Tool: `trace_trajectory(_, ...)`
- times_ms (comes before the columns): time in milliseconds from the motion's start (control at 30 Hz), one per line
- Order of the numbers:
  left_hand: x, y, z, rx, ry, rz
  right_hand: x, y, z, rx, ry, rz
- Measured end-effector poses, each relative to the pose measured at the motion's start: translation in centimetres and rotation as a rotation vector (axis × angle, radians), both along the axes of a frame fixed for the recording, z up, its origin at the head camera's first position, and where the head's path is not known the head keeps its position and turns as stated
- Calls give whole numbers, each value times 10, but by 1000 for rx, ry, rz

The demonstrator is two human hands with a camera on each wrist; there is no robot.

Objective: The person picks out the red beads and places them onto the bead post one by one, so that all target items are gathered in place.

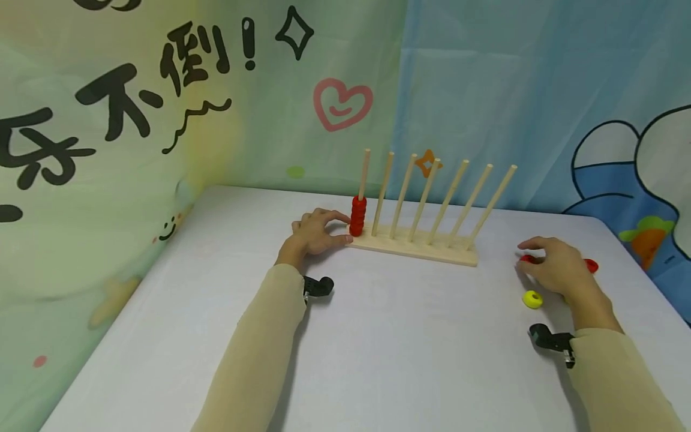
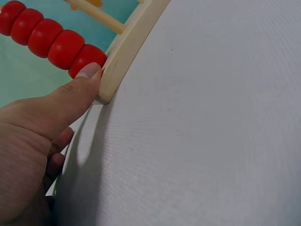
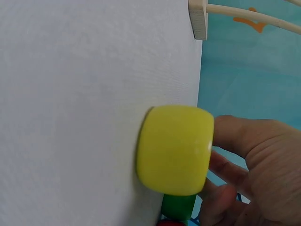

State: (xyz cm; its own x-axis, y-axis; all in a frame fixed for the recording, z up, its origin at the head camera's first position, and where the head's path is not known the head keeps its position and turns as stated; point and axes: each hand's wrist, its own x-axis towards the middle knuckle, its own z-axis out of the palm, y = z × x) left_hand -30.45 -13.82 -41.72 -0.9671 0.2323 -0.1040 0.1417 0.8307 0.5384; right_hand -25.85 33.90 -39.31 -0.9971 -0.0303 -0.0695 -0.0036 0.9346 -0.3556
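A wooden rack (image 1: 415, 249) with several upright pegs stands on the table. Several red beads (image 1: 358, 216) are stacked on its leftmost peg. My left hand (image 1: 315, 231) holds the left end of the base, its thumb on the near side beside the lowest bead. At the right, my right hand (image 1: 558, 267) reaches over a red bead (image 1: 528, 259), thumb and forefinger apart around it with a gap at the forefinger. A yellow bead (image 1: 532, 299) lies nearer me; in the right wrist view this yellow bead (image 3: 176, 150) hides the fingertips.
Another red bead (image 1: 591, 265) lies to the right of my right hand. A green bead (image 3: 178, 206) shows behind the yellow one in the right wrist view. A printed cloth (image 1: 459, 78) hangs behind the white table (image 1: 405, 348).
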Motion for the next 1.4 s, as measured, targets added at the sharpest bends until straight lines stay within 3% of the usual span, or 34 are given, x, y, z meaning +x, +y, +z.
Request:
trace_trajectory(367, 5, 0, -1, 24, -4, 15, 4, -6, 8, -52, 10, 31)
trace_trajectory(667, 5, 0, -3, 41, 25, 26, 14, -17, 27, -121, 137, 88)
trace_trajectory(900, 7, 1, -4, 29, 0, 17, 23, -25, 24, -196, 180, 107)
trace_trajectory(1133, 6, 3, 0, 38, 2, 15, 24, -30, 24, -225, 315, 131)
trace_trajectory(1400, 6, 3, 2, 20, -3, 13, 31, -42, 28, -292, 319, 193)
